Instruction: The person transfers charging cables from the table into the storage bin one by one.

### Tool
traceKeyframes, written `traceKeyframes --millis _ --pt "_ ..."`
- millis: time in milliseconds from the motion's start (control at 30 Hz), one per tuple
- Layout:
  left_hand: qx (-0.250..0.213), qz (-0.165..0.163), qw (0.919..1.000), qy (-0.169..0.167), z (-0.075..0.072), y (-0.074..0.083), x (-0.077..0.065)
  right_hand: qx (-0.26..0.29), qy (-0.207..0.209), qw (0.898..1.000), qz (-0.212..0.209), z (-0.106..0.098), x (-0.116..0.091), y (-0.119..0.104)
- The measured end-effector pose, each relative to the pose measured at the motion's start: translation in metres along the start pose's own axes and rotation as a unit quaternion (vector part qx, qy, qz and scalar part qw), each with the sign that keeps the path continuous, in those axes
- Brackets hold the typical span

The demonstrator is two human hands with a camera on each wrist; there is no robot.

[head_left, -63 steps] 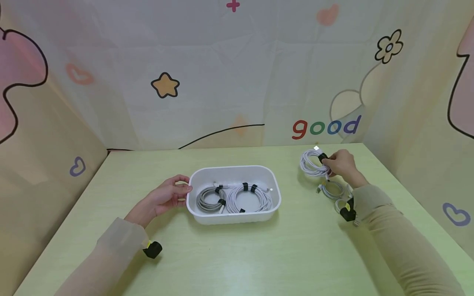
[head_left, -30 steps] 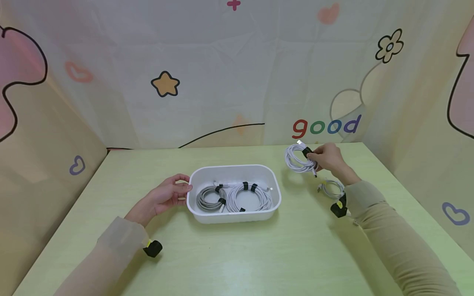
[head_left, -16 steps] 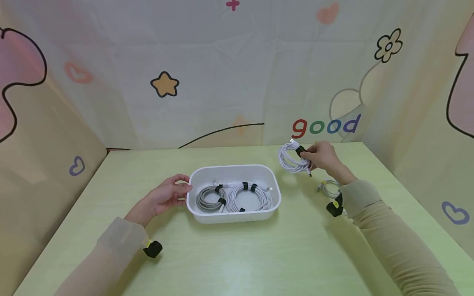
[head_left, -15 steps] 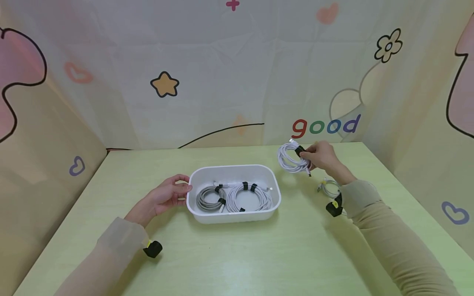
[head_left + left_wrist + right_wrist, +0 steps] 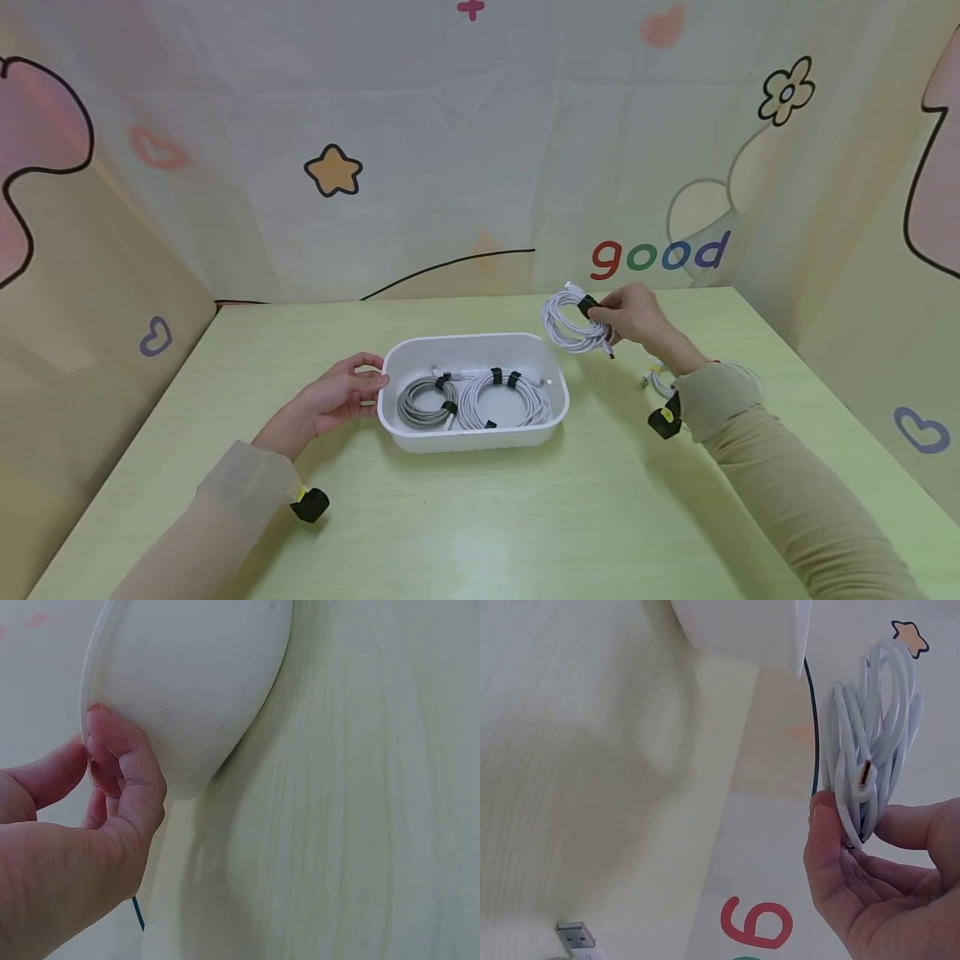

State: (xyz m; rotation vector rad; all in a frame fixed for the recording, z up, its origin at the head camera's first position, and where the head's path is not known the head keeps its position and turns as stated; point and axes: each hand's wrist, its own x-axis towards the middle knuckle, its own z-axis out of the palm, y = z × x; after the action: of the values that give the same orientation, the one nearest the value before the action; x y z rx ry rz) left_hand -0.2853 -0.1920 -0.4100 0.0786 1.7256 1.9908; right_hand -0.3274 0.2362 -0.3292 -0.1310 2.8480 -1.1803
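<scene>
My right hand [image 5: 633, 315] pinches a coiled white USB cable [image 5: 567, 325] by its black strap, held above the table to the right of the white bin. In the right wrist view the coil [image 5: 870, 727] shows a small plug facing the camera, between thumb and fingers. My left hand [image 5: 341, 396] grips the left rim of the white plastic bin [image 5: 472, 443]; in the left wrist view thumb and fingers [image 5: 124, 765] pinch its edge. Inside the bin lie a grey coiled cable [image 5: 408, 414] at left and a white coiled cable [image 5: 536, 408] at right, both with black straps.
Another cable [image 5: 658, 385] lies on the table at right, partly hidden behind my right forearm; its USB plug [image 5: 574, 935] shows in the right wrist view. A printed cloth [image 5: 450, 167] stands behind and beside the pale table [image 5: 465, 533].
My right hand has lifted the white coil from beside the other cable and carried it left towards the bin. My left hand and the bin have stayed in place.
</scene>
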Motion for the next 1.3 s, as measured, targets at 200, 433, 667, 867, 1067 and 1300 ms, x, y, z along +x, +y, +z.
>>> traceKeyframes --millis 200,433,667,867,1067,1300 --pt "0.0 0.002 1.0 0.0 0.001 0.001 -0.001 -0.001 -0.006 1.0 -0.009 0.005 0.0 -0.005" --pt "0.001 0.004 1.0 -0.001 0.001 0.001 0.0 0.002 -0.01 1.0 -0.014 0.012 -0.001 -0.015" --pt "0.005 0.003 1.0 -0.002 0.001 0.001 0.0 -0.004 -0.017 1.0 -0.015 0.02 0.0 -0.022" --pt "0.008 0.001 1.0 -0.003 0.001 0.001 0.0 -0.007 -0.022 0.999 -0.028 0.028 0.0 -0.026" --pt "0.009 0.0 1.0 0.001 0.0 0.002 0.0 -0.005 -0.032 0.999 -0.033 0.034 0.0 -0.031" --pt "0.007 0.001 1.0 -0.002 0.0 0.0 0.001 -0.008 -0.045 0.998 -0.039 0.04 -0.001 -0.037"
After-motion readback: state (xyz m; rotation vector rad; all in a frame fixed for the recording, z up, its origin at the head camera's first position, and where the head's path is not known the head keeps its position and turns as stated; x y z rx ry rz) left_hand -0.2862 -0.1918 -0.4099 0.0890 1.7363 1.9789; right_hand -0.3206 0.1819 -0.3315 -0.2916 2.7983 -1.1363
